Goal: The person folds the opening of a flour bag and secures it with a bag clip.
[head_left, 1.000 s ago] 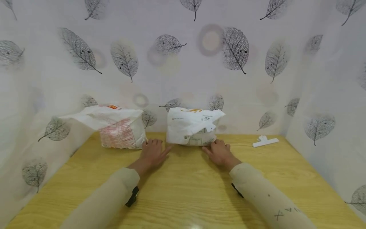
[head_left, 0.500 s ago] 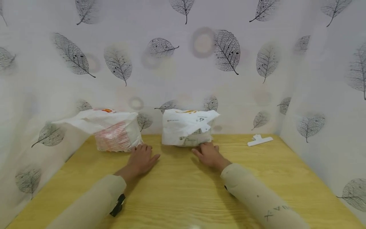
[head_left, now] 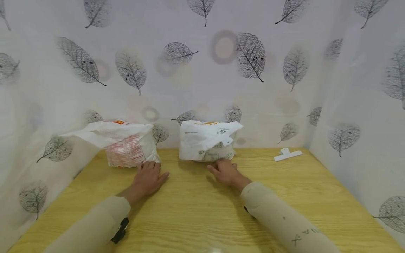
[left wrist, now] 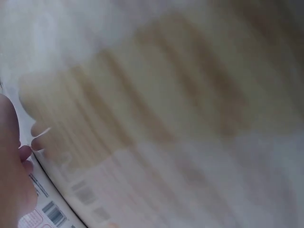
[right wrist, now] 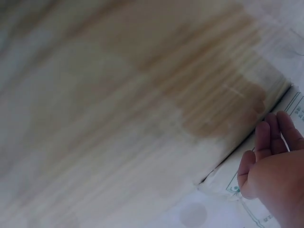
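Two plump white bags stand at the back of the wooden table in the head view. The left bag [head_left: 123, 151] has red print and a top that flops leftward. My left hand [head_left: 147, 178] touches its lower front right with fingers extended. The middle bag [head_left: 218, 154] has green print and a folded top. Across its fold lies a white bar with a small tab [head_left: 227, 141], resembling a clip. At the bottom front edge of this bag is my right hand [head_left: 225, 171], its fingers [right wrist: 262, 135] loosely bent against the bag in the right wrist view.
A white bag clip [head_left: 287, 154] lies on the table [head_left: 190, 211] at the back right. Leaf-patterned sheeting [head_left: 190, 88] encloses the table behind and at both sides. A narrow gap separates the two bags.
My left hand has slid left along the front of the left bag. The right hand has shifted slightly left at the middle bag. The head view has turned a little right.
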Available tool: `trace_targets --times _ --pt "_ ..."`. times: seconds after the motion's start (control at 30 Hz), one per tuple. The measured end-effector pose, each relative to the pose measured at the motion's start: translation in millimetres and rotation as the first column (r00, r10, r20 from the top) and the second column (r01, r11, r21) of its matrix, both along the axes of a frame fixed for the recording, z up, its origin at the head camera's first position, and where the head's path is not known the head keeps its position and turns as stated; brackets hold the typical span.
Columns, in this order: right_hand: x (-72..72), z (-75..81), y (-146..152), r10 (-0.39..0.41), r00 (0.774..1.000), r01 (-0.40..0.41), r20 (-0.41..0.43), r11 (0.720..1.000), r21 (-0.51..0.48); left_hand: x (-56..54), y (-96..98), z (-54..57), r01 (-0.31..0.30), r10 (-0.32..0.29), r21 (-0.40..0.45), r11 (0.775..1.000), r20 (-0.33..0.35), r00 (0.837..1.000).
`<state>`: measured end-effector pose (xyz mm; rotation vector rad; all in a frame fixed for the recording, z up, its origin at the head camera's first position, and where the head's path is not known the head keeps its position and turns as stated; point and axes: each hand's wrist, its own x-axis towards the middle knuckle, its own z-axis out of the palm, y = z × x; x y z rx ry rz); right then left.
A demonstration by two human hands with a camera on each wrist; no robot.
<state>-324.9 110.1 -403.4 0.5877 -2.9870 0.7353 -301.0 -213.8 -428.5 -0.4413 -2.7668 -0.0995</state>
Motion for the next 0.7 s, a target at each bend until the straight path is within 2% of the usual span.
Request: trace_targets --times 0.2,0.47,0.7 --pt "3.6 0.1 -11.6 0.003 1.0 -0.003 0.018 1.0 -0.007 4.3 -10.3 1.5 0.014 -0.014 0.007 1.0 -0.024 1.0" --pt "6.7 0.6 -26.8 0.026 1.0 -0.026 -0.008 1.0 -0.004 5.9 -22.2 1.1 0.031 -0.032 -0.015 0.999 -0.071 0.997" --pt "5.4 -2.7 -36.4 0.084 0.996 -0.084 -0.025 0.996 -0.013 7.1 -32.3 1.8 0.032 -0.034 -0.025 0.999 -0.091 0.995"
